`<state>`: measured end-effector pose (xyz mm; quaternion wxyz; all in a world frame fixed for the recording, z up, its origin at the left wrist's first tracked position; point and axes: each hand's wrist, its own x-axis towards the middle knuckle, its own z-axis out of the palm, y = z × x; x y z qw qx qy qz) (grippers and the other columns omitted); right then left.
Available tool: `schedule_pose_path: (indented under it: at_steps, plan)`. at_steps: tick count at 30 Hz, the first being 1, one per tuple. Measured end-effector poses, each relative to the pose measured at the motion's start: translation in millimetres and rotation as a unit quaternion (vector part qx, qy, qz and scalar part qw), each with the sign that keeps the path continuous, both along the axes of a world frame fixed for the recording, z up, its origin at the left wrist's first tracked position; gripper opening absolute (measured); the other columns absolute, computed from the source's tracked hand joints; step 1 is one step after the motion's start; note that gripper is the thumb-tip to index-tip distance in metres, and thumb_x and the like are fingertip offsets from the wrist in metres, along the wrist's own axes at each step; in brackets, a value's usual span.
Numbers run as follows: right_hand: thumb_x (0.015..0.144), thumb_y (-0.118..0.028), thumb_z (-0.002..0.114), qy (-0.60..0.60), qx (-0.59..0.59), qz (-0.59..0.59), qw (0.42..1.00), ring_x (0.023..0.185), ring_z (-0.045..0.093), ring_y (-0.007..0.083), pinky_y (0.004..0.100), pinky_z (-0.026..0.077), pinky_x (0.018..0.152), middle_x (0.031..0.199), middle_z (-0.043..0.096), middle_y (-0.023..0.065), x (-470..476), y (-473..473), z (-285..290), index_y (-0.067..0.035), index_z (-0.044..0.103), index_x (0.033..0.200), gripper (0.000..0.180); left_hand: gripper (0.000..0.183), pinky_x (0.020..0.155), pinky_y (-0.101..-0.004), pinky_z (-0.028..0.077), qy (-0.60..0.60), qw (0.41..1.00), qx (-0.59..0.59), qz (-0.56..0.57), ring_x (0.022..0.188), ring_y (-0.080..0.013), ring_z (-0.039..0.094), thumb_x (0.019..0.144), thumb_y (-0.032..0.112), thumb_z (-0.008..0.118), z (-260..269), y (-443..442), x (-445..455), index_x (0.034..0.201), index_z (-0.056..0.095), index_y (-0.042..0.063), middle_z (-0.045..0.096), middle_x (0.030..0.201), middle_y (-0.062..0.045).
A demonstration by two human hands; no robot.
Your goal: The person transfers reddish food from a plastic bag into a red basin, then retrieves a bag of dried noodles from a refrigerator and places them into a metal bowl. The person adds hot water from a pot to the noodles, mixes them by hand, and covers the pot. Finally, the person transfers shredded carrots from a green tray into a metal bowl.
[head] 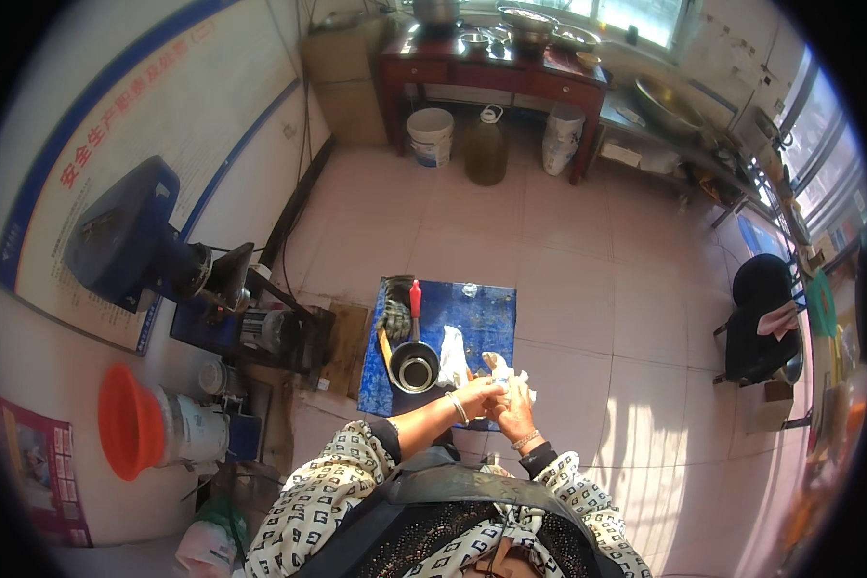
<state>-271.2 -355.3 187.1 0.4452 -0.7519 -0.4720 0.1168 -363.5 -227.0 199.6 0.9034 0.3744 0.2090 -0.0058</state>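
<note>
My left hand [481, 394] and my right hand [514, 413] are close together over the near right edge of a small table with a blue top [491, 311]. Both grip a crumpled whitish cloth or paper [502, 366]; its exact kind is unclear. Left of the hands a white cloth [452, 357] lies on the blue top. Farther left is a dark pan [397, 355] with a red handle [415, 300] pointing away from me, and a round metal vessel [416, 373] sits in it. A dark, worn glove [396, 311] lies at the far left corner, near a yellowish stick [385, 348].
A blue machine [126, 238] and an orange funnel-shaped basin [121, 423] stand at the left. Beyond the tiled floor, a red wooden desk [477, 72] holds pots, with a white bucket [430, 137] and a large plastic jug [486, 148] below. A black chair [762, 325] stands right.
</note>
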Motion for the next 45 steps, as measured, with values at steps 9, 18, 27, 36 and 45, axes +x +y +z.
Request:
schedule_pose_path:
  at_steps: [9, 18, 27, 36, 45]
  plan:
    - [0.084, -0.007, 0.064, 0.252, -0.079, 0.043, 0.964, 0.112, 0.058, 0.0200, 0.0314, 0.048, 0.094, 0.121, 0.061, 0.0119, -6.6, 27.1, -60.0, 0.002, 0.056, 0.127, 0.045, 0.049, 0.083, -0.0385, 0.056, 0.155, 0.863, 0.475, 0.074, 0.094, -0.0308, 0.068, 0.076, -0.006, 0.053, -131.2, 90.8, -5.8, 0.125, 0.057, -0.001, 0.066, 0.108, -0.019]
    - [0.086, -0.016, 0.066, 0.417, -0.174, -0.130, 0.883, 0.073, 0.064, 0.0137, 0.0289, 0.054, 0.065, 0.090, 0.070, 0.0081, 31.3, -105.5, -91.2, 0.001, 0.065, 0.108, 0.028, 0.024, 0.087, -0.0434, 0.049, 0.151, 0.594, 0.782, -0.115, 0.098, -0.0391, 0.062, 0.085, 0.013, 0.058, -168.0, 161.7, 29.3, 0.107, 0.067, 0.009, 0.060, 0.109, -0.022]
    - [0.083, -0.012, 0.067, 0.466, -0.182, -0.166, 0.850, 0.070, 0.067, 0.0135, 0.0283, 0.054, 0.064, 0.081, 0.071, 0.0079, 156.9, -228.3, -141.2, 0.001, 0.068, 0.095, 0.018, 0.053, 0.100, -0.0360, 0.045, 0.147, 0.263, 0.660, -0.688, 0.124, -0.0250, 0.054, 0.083, 0.047, 0.063, -176.9, 150.0, 74.1, 0.127, 0.061, 0.016, 0.059, 0.130, -0.010]
    - [0.082, -0.012, 0.065, 0.373, -0.186, -0.192, 0.889, 0.069, 0.067, 0.0165, 0.0300, 0.054, 0.064, 0.081, 0.071, 0.0116, 352.3, -259.6, -99.3, 0.002, 0.068, 0.100, 0.023, 0.022, 0.083, -0.0375, 0.054, 0.377, 0.680, 0.605, -0.173, 0.091, -0.0300, 0.070, 0.075, 0.007, 0.065, -192.4, 92.1, 142.2, 0.093, 0.077, 0.012, 0.073, 0.094, -0.016]
    - [0.088, -0.013, 0.062, 0.260, -0.099, 0.089, 0.956, 0.076, 0.062, 0.0095, 0.0251, 0.052, 0.067, 0.088, 0.067, 0.0044, 454.8, -46.0, -13.3, 0.000, 0.065, 0.109, 0.025, 0.015, 0.080, -0.0381, 0.053, 0.449, 0.763, 0.452, -0.111, 0.086, -0.0290, 0.069, 0.082, 0.012, 0.060, -158.8, 83.4, 119.9, 0.088, 0.073, 0.008, 0.073, 0.089, -0.012]
